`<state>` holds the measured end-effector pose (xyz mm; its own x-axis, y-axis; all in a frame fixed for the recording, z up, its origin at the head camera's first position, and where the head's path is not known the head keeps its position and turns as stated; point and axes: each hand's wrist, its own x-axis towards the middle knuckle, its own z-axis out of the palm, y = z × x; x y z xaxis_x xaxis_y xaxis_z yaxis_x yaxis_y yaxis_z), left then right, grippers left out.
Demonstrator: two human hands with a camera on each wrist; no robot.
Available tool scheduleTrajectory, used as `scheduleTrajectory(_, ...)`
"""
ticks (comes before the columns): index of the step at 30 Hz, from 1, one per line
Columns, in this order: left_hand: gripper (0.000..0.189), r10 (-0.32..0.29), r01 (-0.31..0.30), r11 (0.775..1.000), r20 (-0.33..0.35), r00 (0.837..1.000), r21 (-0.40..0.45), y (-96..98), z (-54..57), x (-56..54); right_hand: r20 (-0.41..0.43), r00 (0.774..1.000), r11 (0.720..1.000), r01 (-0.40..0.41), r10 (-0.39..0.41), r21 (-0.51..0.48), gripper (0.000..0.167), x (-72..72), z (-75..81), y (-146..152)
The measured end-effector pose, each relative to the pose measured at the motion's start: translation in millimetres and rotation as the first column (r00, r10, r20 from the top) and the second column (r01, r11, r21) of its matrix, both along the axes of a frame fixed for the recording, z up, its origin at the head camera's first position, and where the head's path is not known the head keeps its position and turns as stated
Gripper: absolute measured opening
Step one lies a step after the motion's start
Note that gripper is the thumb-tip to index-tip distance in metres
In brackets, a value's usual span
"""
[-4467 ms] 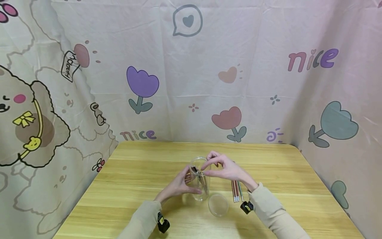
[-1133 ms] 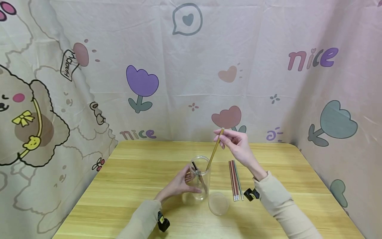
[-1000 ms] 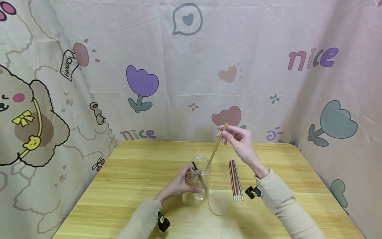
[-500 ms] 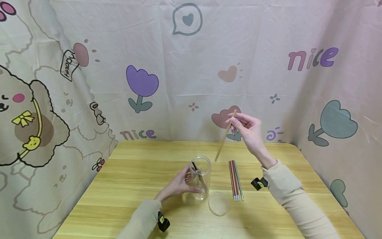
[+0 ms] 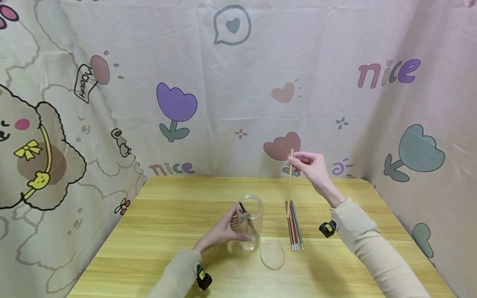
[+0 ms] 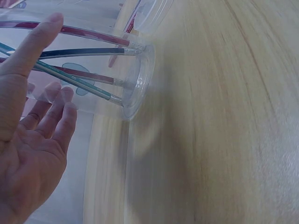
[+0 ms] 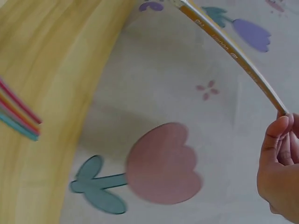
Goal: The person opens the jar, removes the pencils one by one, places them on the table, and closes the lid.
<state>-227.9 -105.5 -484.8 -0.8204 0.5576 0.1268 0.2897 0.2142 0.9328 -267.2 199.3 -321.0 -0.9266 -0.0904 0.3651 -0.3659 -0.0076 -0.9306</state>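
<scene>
My left hand [image 5: 222,231] grips a clear plastic jar [image 5: 257,225] standing upright on the table. Several pencils lean inside it; a dark green pencil [image 6: 84,52] and a teal one [image 6: 79,82] show in the left wrist view. My right hand [image 5: 312,167] pinches a yellow pencil [image 5: 290,182] near its upper end, with the eraser end hanging down. Behind that lower end, in the head view, a row of pencils [image 5: 295,231] in red, brown and green lies on the table. In the right wrist view the yellow pencil [image 7: 233,53] slants away from the fingertips.
A round clear lid [image 5: 273,255] lies flat just right of the jar's base, between the jar and the loose pencils. The wooden table [image 5: 179,207] ends at a printed cloth backdrop [image 5: 231,99].
My right hand has lifted the yellow pencil out of the jar and carried it right, then lowered it over the loose pencils. The left hand and jar have stayed in place.
</scene>
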Motion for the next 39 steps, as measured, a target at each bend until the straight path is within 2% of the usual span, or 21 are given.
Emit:
scheduleTrajectory(4,0.093,-0.001,0.001,1.0,0.0,1.0,0.0,-0.3,0.3,0.3,0.057,0.998,0.997,0.022,-0.026,0.071,0.008,-6.7,-16.4,9.9)
scheduleTrajectory(11,0.095,-0.001,0.001,1.0,0.011,1.0,0.012,0.3,0.4,0.8,0.118,0.991,0.985,0.041,-0.061,0.167,0.013,-15.8,-44.3,24.2)
scheduleTrajectory(17,0.095,-0.002,0.002,1.0,0.019,1.0,0.016,-0.1,0.2,1.1,0.156,0.983,0.978,0.063,-0.095,0.197,0.026,-21.1,-69.6,31.7)
scheduleTrajectory(24,0.091,-0.001,0.001,1.0,0.016,1.0,0.025,-0.4,0.6,1.4,0.212,0.971,0.972,0.065,-0.114,0.224,0.021,-22.5,-95.4,38.7)
scheduleTrajectory(30,0.091,0.001,-0.001,1.0,0.011,1.0,0.014,-0.3,0.2,0.7,0.251,0.958,0.967,0.075,-0.137,0.244,0.032,-22.4,-111.2,43.5)
scheduleTrajectory(39,0.094,0.003,-0.003,1.0,-0.001,1.0,0.004,-0.1,0.5,1.2,0.277,0.947,0.96,0.086,-0.161,0.266,0.036,-23.7,-129.5,49.7)
